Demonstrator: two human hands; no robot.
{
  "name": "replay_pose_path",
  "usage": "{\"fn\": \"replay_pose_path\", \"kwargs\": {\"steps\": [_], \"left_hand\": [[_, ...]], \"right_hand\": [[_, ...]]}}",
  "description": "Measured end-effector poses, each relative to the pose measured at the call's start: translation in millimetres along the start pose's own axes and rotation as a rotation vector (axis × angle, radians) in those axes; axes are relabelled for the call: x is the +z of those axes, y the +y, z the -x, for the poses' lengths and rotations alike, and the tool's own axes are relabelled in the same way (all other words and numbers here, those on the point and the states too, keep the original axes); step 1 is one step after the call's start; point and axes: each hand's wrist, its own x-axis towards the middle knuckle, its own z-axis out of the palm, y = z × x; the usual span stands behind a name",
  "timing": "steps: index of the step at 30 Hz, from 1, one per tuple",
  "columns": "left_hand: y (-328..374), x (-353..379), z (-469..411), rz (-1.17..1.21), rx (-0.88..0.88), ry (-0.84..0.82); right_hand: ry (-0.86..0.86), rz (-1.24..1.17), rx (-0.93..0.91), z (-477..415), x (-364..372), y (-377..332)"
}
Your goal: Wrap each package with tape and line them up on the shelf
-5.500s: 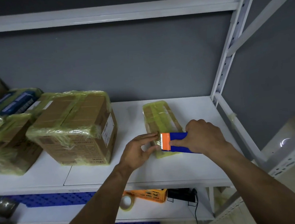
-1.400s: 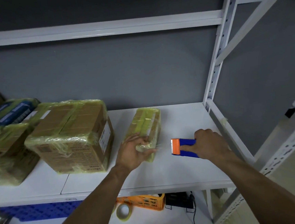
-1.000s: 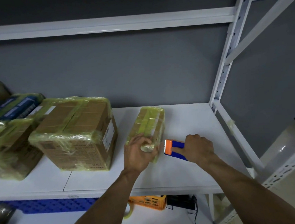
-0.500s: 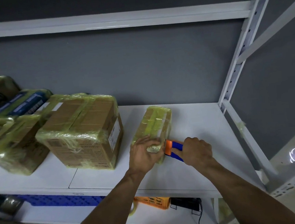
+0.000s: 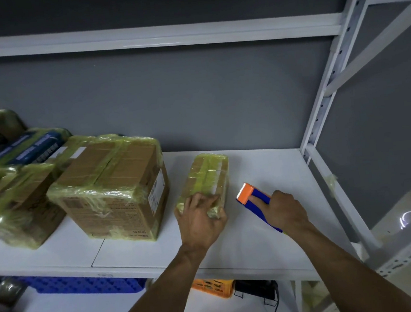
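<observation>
1. The cutter (image 5: 251, 197) has drawn back to the right from the package (image 5: 207, 178). Half a second ago its orange head touched the near end; now bare shelf (image 5: 262, 165) shows between them
2. The package lies flat on the shelf, wrapped in yellowish tape, just right of the box (image 5: 112, 186)
3. Left hand (image 5: 200, 221): grip clamped on the package's near end, fingers over the top, thumb at the right corner
4. Right hand (image 5: 285, 214): grip clamped on the cutter's blue body, forefinger stretched along its top
5. More wrapped parcels (image 5: 17, 204) lie left of the box
</observation>
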Motion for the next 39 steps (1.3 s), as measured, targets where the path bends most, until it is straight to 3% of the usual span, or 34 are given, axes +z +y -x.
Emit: {"fn": "replay_pose_path", "kwargs": {"steps": [2, 5, 11, 15, 19, 20, 24, 28, 31, 35, 39], "left_hand": [[0.6, 2.0, -1.7, -0.077, -0.035, -0.065], [-1.3, 3.2, -4.6, -0.126, -0.081, -0.019], [-9.7, -7.9, -15.6, -0.241, -0.164, 0.026], [-4.5, -8.0, -17.7, -0.327, -0.131, 0.023], [14.4, -0.6, 4.7, 0.133, 0.046, 0.049], [22.7, -1.0, 10.3, 0.318, -0.008, -0.055], [57.8, -11.0, 20.8, 1.071, -0.489, -0.636], [58.1, -3.1, 25.8, 1.359, -0.559, -0.785], [59.9, 1.2, 27.1, 1.38, -0.522, -0.809], [70.0, 5.2, 23.2, 1.263, -0.504, -0.74], [88.4, 6.3, 15.1, 1.128, -0.488, -0.681]], "right_hand": [[-0.048, -0.156, 0.015, -0.4, -4.0, 10.3], [-0.111, -0.363, 0.003, 2.8, -6.5, 21.1], [-0.139, -0.59, -0.003, 17.0, -9.1, 28.1], [-0.149, -0.728, -0.018, 33.6, -19.0, 21.8], [-0.119, -0.87, -0.014, 40.1, -23.3, 20.0], [-0.116, -0.96, 0.015, 40.2, -24.2, 20.8], [-0.236, -1.453, 0.149, 45.1, -27.7, 24.7], [-0.464, -1.731, 0.201, 53.5, -25.6, 37.5], [-0.454, -1.68, 0.12, 56.9, -18.6, 43.4], [-0.215, -1.223, 0.121, 60.4, -4.2, 44.4], [-0.189, -0.815, 0.15, 59.5, 6.0, 51.5]]}}
